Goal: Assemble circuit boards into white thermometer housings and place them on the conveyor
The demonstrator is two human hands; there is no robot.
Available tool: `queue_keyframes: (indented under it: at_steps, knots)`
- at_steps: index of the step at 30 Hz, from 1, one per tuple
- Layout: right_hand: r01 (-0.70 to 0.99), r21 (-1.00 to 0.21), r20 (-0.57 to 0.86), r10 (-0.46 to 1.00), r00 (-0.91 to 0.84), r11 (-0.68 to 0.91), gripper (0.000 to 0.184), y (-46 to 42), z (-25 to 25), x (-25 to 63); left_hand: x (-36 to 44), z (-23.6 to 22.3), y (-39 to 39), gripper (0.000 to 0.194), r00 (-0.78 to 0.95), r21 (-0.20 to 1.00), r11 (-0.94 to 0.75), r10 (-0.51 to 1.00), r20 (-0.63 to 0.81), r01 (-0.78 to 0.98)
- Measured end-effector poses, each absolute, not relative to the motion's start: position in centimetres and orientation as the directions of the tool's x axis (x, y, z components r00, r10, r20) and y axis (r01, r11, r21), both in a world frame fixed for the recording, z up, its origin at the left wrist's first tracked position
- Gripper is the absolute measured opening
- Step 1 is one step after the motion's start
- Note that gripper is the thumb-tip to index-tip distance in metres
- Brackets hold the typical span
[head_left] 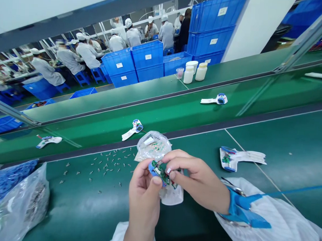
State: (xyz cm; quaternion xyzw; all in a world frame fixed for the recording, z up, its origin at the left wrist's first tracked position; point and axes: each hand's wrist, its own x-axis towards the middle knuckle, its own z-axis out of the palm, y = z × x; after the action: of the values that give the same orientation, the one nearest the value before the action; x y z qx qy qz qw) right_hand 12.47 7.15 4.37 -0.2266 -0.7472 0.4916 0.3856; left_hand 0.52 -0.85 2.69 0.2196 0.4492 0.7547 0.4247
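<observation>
My left hand [144, 201] is closed around the head of an open white-and-blue handheld thermometer housing [172, 197], whose handle points down toward me. Inside its head sits a green circuit board [160, 171] with wires. My right hand [201, 179] has its thumb and fingers pinched together at the right edge of the board. Something small and white shows at those fingertips, too small to name. Just behind my hands lies a clear plastic bag [154, 143] of small parts. To the right, another opened thermometer half [244, 157] rests on the green bench.
Several tiny metal parts [105, 166] are scattered left of my hands. Bags of blue pieces [11, 181] and metal parts [36, 200] lie far left. More thermometer halves [134, 129] sit on the green conveyor [166, 115]. White bottles [189, 75] and blue crates [147, 57] stand beyond; people work behind.
</observation>
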Motion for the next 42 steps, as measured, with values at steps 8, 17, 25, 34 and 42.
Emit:
queue_keyframes:
  at_steps: [8, 17, 25, 34, 42]
  knots:
    - [0.013, -0.884, 0.369, 0.716, -0.593, 0.466, 0.021, 7.8, 6.9, 13.3, 0.4, 2.3, -1.6, 0.031, -0.466, 0.954, -0.220, 0.879, 0.103, -0.206]
    - [-0.024, -0.731, 0.446, 0.450, -0.774, 0.682, 0.022, 8.6, 8.8, 13.7, 1.0, 3.8, -2.1, 0.032, -0.367, 0.975, -0.211, 0.914, 0.172, -0.068]
    - [-0.026, -0.708, 0.451, 0.424, -0.785, 0.706, 0.020, 8.9, 9.0, 14.1, 0.5, 4.0, -2.2, 0.032, -0.276, 0.981, -0.192, 0.944, 0.179, -0.023]
    - [0.087, -0.582, 0.429, 0.396, -0.812, 0.809, 0.023, 8.7, 9.4, 14.3, 0.3, 4.2, -2.2, 0.032, -0.255, 0.958, -0.181, 0.938, 0.236, 0.222]
    - [0.134, -0.482, 0.479, 0.389, -0.787, 0.866, 0.028, 8.3, 9.4, 14.3, 0.2, 4.4, -2.4, 0.039, -0.206, 0.874, -0.231, 0.916, 0.343, 0.428]
